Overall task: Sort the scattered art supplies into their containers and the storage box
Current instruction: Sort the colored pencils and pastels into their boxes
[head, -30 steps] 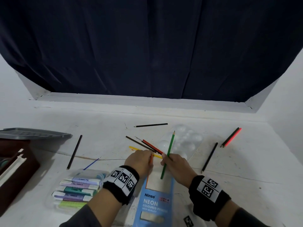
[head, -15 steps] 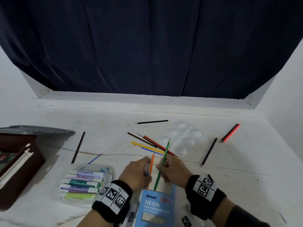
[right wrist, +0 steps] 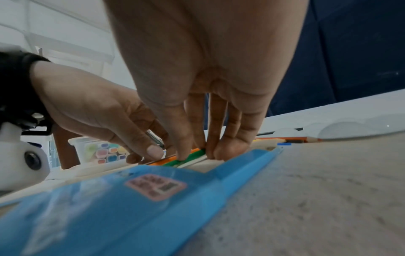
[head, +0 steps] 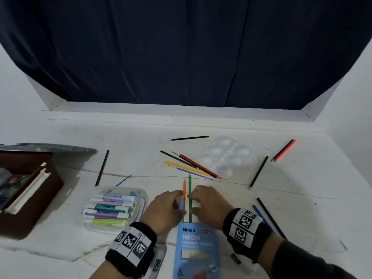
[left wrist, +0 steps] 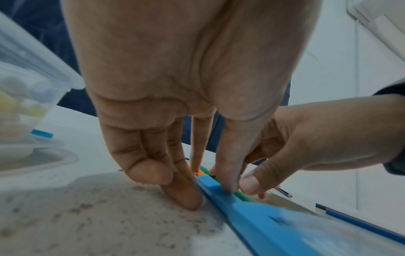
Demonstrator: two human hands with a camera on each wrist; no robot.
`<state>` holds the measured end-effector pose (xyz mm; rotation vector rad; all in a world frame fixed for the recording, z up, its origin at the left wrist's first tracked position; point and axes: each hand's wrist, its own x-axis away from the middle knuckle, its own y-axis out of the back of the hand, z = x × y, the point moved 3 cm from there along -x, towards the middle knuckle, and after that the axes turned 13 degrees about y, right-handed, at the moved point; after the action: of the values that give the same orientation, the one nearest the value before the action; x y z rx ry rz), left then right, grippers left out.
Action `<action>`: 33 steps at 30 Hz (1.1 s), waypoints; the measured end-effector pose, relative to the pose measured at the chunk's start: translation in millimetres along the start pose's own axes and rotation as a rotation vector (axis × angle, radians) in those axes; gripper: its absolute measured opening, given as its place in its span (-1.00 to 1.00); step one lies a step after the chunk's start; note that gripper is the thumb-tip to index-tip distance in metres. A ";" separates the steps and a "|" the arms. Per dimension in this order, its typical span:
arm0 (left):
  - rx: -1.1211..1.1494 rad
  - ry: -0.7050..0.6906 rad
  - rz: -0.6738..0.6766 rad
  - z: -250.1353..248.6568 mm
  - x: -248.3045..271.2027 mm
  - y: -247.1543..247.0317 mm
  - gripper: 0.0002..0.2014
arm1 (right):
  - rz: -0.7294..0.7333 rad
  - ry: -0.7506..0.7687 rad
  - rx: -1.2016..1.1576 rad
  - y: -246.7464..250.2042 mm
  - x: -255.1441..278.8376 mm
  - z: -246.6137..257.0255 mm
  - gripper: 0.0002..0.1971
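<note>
A blue "Ninso Neon" pencil box (head: 196, 248) lies flat near me, mouth facing away. An orange pencil (head: 184, 190) and a green pencil (head: 189, 184) lie side by side with their lower ends inside the mouth. My left hand (head: 177, 200) pinches the orange pencil at the box's left flap (left wrist: 210, 183). My right hand (head: 196, 199) pinches the green pencil (right wrist: 190, 156) between thumb and fingers. Several loose pencils (head: 191, 166) lie just beyond.
A clear paint palette (head: 225, 156) sits at centre right, with scattered pencils around it (head: 258, 172) (head: 283, 150) (head: 265, 216) (head: 189, 137). A clear tub of highlighters (head: 112, 208) is on my left. The brown storage box (head: 40, 198) and grey lid (head: 50, 148) are far left.
Both hands drew back from the pencil pile toward me. The orange and green pencils turned parallel and their lower ends slid into the blue box's mouth.
</note>
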<state>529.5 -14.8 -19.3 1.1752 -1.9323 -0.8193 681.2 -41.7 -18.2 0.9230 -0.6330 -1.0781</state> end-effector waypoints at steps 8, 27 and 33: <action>-0.128 -0.042 0.049 3.0 2.9 0.3 -0.69 | 0.078 0.108 0.103 -5.9 5.1 20.1 -0.82; -0.133 -0.092 0.021 3.6 7.1 0.8 -0.63 | 0.160 0.119 0.204 -6.4 18.1 21.4 -0.63; -0.135 -0.144 0.002 -3.0 10.9 2.9 -0.62 | -0.087 0.080 0.008 18.3 34.8 15.3 -0.72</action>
<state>527.2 -24.1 -12.6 1.0586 -1.9580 -1.0412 689.7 -75.7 5.3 1.0026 -0.5356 -1.1106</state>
